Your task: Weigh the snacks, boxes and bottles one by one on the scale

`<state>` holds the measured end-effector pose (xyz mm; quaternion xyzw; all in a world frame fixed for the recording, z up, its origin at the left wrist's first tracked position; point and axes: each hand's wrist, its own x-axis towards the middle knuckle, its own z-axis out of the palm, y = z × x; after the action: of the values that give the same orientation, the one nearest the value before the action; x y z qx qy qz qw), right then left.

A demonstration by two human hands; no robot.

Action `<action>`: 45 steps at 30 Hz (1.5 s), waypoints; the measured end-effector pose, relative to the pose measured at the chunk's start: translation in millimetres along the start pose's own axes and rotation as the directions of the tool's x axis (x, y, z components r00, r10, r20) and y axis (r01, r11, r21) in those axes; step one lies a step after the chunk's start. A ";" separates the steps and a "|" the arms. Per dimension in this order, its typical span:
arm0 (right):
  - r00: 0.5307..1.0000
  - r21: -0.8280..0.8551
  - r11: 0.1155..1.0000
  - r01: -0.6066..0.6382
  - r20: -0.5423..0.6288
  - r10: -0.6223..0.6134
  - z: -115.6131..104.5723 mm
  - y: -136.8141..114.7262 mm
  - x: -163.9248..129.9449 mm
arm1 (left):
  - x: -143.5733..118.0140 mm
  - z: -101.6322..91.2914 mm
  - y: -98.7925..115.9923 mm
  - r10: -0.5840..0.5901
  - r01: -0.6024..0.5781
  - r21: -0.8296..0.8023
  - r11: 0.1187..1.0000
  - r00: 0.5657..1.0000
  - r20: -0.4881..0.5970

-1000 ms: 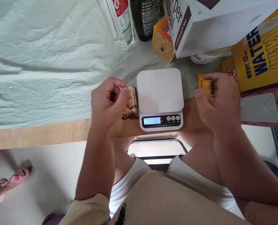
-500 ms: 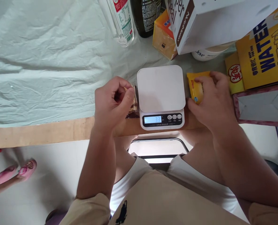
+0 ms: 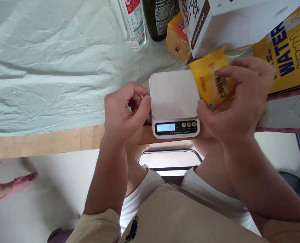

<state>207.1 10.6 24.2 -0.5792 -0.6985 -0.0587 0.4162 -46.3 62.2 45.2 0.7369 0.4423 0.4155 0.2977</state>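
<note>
A white kitchen scale [image 3: 174, 94] sits near the table's front edge, its lit display reading what looks like 33. My right hand [image 3: 243, 101] has a yellow snack packet [image 3: 209, 79] between thumb and fingers, held up and tilted. One corner of this packet overlaps the right edge of the scale's platform. On the scale's other side, my left hand [image 3: 126, 109] is closed, thumb and forefinger pressed together against the scale's left edge. Whatever those fingers hold, if anything, is hidden.
Behind the scale stand a clear bottle [image 3: 135, 27], a dark bottle [image 3: 158, 20], an orange packet [image 3: 177, 42] and a white box [image 3: 223, 30]. A yellow box [image 3: 289, 54] is at the right. A person's pink-shod foot [image 3: 21, 184] shows on the floor at left.
My right hand has lifted the yellow snack packet off the table, up and toward the scale. My left hand has shifted slightly right, covering the brownish packet beside the scale. The other person's feet moved.
</note>
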 end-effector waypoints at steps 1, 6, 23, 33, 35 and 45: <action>0.999 0.014 0.998 0.053 0.010 -0.053 3.1 -4.1 0.5 | -0.9 0.8 -0.6 0.008 -0.008 0.006 1.000 1.000 0.009; 0.990 0.032 0.999 -0.037 0.134 0.033 16.5 -22.3 -0.8 | -6.2 3.9 -3.8 0.020 -0.020 0.001 1.000 0.999 0.034; 0.982 0.054 0.989 -0.138 0.140 0.130 18.7 -31.0 9.7 | -12.4 8.3 0.6 0.106 -0.120 0.079 0.990 0.980 0.172; 0.996 0.069 0.995 -0.077 0.053 0.074 5.6 6.9 3.7 | -5.3 6.3 4.2 0.129 -0.141 0.090 0.986 0.984 0.125; 0.996 0.073 0.994 -0.077 0.061 0.072 5.3 6.0 4.1 | -5.5 7.5 3.0 0.130 -0.144 0.097 0.985 0.981 0.141; 0.996 0.130 0.988 -0.087 0.038 0.083 10.4 -0.5 4.6 | -6.7 10.8 1.6 0.163 -0.187 0.119 0.975 0.969 0.183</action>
<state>201.4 19.8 20.6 -0.5805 -0.6822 0.0145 0.4444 -38.0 54.7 39.0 0.8248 0.3752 0.3438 0.2464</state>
